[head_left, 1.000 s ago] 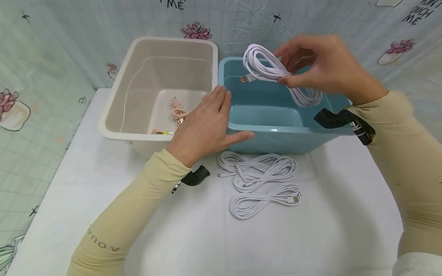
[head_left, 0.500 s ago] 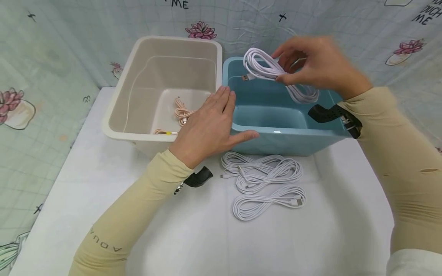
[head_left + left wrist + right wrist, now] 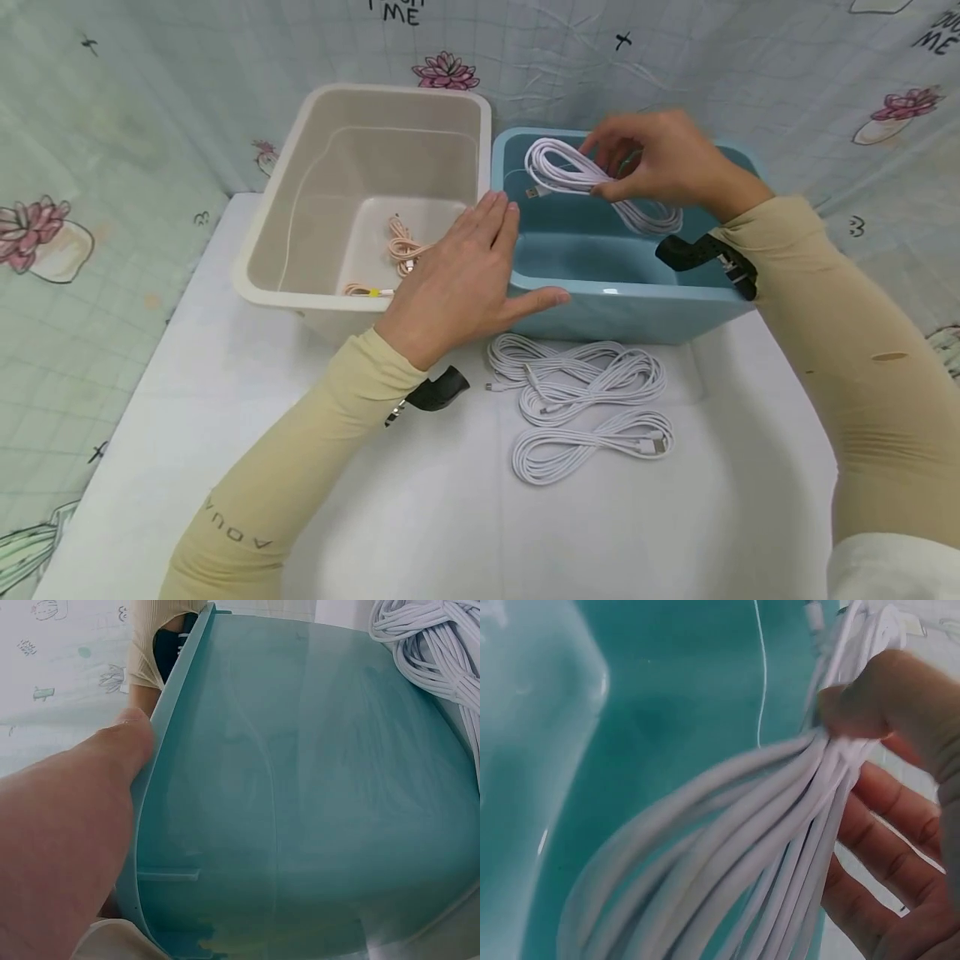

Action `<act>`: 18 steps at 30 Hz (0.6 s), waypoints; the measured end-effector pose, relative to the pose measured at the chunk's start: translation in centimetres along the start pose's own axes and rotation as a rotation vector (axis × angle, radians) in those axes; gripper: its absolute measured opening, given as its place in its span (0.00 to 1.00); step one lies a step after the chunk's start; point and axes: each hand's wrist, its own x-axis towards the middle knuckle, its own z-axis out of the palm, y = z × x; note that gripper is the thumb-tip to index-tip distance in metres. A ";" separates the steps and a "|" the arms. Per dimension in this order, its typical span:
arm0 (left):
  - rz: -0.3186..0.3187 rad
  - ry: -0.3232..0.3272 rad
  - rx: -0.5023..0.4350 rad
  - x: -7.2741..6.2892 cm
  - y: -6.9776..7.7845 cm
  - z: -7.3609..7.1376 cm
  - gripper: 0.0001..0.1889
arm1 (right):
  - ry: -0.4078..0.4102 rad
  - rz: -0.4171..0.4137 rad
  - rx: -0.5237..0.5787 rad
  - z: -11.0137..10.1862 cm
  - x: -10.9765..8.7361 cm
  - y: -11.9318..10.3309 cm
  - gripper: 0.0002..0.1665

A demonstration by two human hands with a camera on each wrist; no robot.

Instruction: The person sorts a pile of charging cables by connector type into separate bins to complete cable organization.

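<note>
A coiled white USB cable (image 3: pixel 558 171) is pinched at its middle between the thumb and fingers of my right hand (image 3: pixel 663 158), over the blue bin (image 3: pixel 600 312). Its metal plug hangs at the left end of the coil. In the right wrist view, the cable's loops (image 3: pixel 727 847) fan out below the thumb, against the bin's blue wall. My left hand (image 3: pixel 461 275) lies flat with straight fingers across the meeting rims of the blue bin and the beige bin (image 3: pixel 315 300), its thumb stretched over the blue front rim.
Inside the beige bin lie a beige coiled cable (image 3: pixel 403 243) and a cable with a yellow band (image 3: pixel 367 291), partly covered by my left hand. Several white coiled cables (image 3: pixel 592 446) lie on the white-covered table (image 3: pixel 420 517) before the blue bin. A patterned cloth (image 3: pixel 555 50) hangs behind.
My right hand has lowered the white USB cable towards the blue bin. The whole head view has shifted slightly to the right; my left hand keeps its place on the rims.
</note>
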 end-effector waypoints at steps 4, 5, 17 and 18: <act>-0.003 0.013 0.007 0.0 0.0 0.0 0.57 | -0.021 0.027 -0.019 0.3 0.3 0.5 0.28; -0.001 0.019 0.010 -0.1 0.1 0.0 0.57 | -0.025 0.034 -0.022 0.3 0.3 0.5 0.28; 0.009 0.037 0.008 0.0 0.1 0.0 0.57 | -0.160 0.084 0.010 1.0 0.2 1.2 0.27; 0.009 0.035 0.006 0.0 0.1 0.0 0.57 | -0.165 0.087 0.004 1.0 0.1 1.3 0.27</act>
